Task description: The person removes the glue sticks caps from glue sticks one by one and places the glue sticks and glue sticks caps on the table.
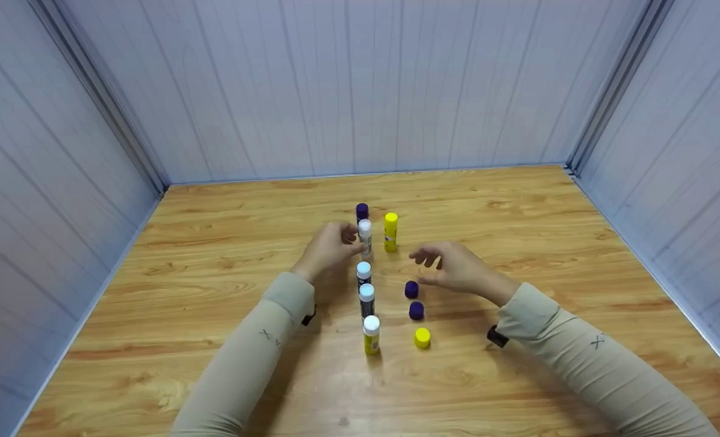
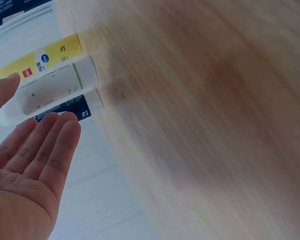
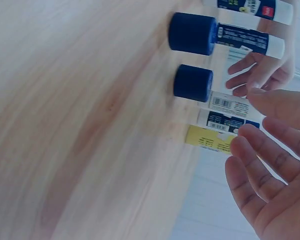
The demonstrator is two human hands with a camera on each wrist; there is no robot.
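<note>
My left hand [image 1: 331, 247] is beside a white glue stick [image 1: 366, 241], thumb and fingers spread around its near side. In the left wrist view its fingers [image 2: 55, 150] are extended and apart from the thumb. Just behind stands a navy-capped glue stick [image 1: 362, 212], partly hidden, with a yellow glue stick [image 1: 390, 233] to the right. My right hand [image 1: 454, 267] hovers with loosely bent fingers and nothing between them, near a navy cap [image 1: 411, 289]. Another navy cap [image 1: 416, 311] and a yellow cap [image 1: 422, 338] lie nearer me.
Toward me from the white stick stand two navy glue sticks with white tops [image 1: 363, 273] [image 1: 367, 302], then a yellow one with a white top [image 1: 371, 340], all upright in a column. The wooden table [image 1: 214, 303] meets a pale panel wall [image 1: 360, 91] at the back.
</note>
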